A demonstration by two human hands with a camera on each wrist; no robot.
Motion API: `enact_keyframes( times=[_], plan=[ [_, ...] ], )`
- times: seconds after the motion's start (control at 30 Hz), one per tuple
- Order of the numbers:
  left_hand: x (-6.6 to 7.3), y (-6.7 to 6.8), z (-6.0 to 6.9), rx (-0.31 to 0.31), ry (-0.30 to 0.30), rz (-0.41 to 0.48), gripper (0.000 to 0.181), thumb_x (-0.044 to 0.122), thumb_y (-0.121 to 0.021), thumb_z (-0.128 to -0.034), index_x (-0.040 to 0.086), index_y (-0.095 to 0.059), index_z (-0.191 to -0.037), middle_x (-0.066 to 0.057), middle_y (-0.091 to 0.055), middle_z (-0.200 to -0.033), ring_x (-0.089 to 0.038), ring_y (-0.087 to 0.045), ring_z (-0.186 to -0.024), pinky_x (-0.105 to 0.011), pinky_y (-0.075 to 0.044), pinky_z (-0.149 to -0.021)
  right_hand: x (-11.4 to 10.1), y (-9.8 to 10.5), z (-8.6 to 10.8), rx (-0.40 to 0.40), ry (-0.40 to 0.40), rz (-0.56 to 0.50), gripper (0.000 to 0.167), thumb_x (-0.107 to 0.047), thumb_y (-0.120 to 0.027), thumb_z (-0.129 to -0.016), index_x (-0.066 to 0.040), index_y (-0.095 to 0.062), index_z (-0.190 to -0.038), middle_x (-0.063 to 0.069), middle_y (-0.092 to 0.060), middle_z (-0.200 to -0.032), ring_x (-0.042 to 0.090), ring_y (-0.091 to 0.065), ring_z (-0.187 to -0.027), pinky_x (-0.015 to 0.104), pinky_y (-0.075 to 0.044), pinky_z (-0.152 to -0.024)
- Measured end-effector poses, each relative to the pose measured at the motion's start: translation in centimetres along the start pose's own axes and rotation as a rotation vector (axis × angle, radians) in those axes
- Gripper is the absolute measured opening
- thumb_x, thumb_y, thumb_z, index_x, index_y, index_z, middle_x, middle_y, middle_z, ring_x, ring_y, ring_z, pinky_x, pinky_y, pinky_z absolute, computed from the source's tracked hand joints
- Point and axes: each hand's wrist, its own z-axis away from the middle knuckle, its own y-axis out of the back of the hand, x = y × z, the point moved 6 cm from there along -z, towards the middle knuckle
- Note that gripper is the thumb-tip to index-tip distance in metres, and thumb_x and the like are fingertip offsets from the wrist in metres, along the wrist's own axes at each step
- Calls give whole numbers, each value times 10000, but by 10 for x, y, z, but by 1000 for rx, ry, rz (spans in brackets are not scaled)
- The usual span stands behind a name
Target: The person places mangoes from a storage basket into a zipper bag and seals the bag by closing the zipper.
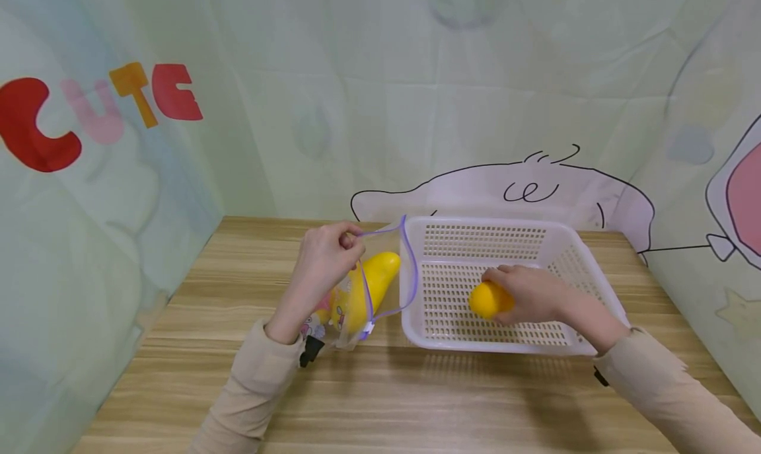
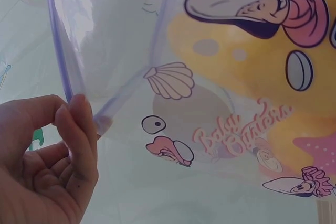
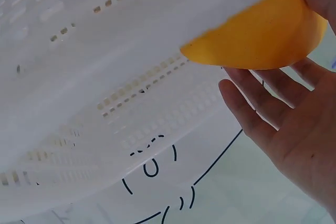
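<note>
Orange fruit: the orange fruit (image 1: 489, 300) is held over the white basket (image 1: 440, 343), just right of and below the centre of the head view; whether the basket floor is touched cannot be told.
Right hand: the fruit is gripped by the right hand (image 1: 532, 294), fingers and thumb set around its side.
Left hand: the rim of the clear bag (image 1: 366, 299) is pinched by the left hand (image 1: 327, 252), left of centre, with the mouth held apart.
Fruit handling: likely light, smooth and a little slippery; best grasped around its widest part.
Bag handling: thin, limp film is judged likely to fold or sag; best held by the stiffer purple edge.
Yellow piece: a long yellow piece (image 1: 382, 269) is seen in the bag; probably firm, best taken at its rounded tip.
Hidden: the fruit's far side is covered by the hand, and its upper part by the basket rim in the right wrist view.
Unclear: the bag's lower contents are blurred by printed film and cut off in the left wrist view.
</note>
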Motion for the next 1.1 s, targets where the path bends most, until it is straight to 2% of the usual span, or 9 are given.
enact_keyframes(
  times=[0.23, 0.67, 0.93, 1.1],
  plan=[
    [0, 0, 0, -3, 6, 1, 203, 80, -566, -837, 34, -724, -956, -18, -596, -554, -88, -562, -429, -183, -241, -381, -10, 11, 2, 75, 30, 8, 570, -361, -775, -736, -124, -571, -1213, 10, -650, -1047, 120, -561, -813, 290, -512, -699],
    [2, 0, 1, -8, 7, 3, 203, 84, -568, -839, 31, -722, -959, -18, -592, -561, -89, -586, -449, -184, -249, -379, -30, 33, 2, 215, 74, -14, 595, -392, -768, -735, -155, -525, -1223, 20, -623, -1124, 131, -574, -885, 286, -501, -707],
    [1, 1, 1, -15, 10, 6, 205, 84, -566, -843, 35, -722, -967, -27, -620, -595, -90, -587, -453, -186, -257, -386, -34, 46, 1, 258, 80, -41, 622, -405, -779, -724, -182, -493, -1230, 21, -630, -1137, 131, -585, -873, 278, -495, -689],
    [1, 2, 2, -14, 7, -2, 203, 85, -563, -841, 38, -721, -960, -21, -608, -576, -91, -569, -441, -186, -253, -389, -39, 51, -1, 250, 62, -90, 634, -420, -766, -737, -211, -465, -1255, -12, -625, -1129, 124, -582, -864, 273, -499, -706]
  ],
)
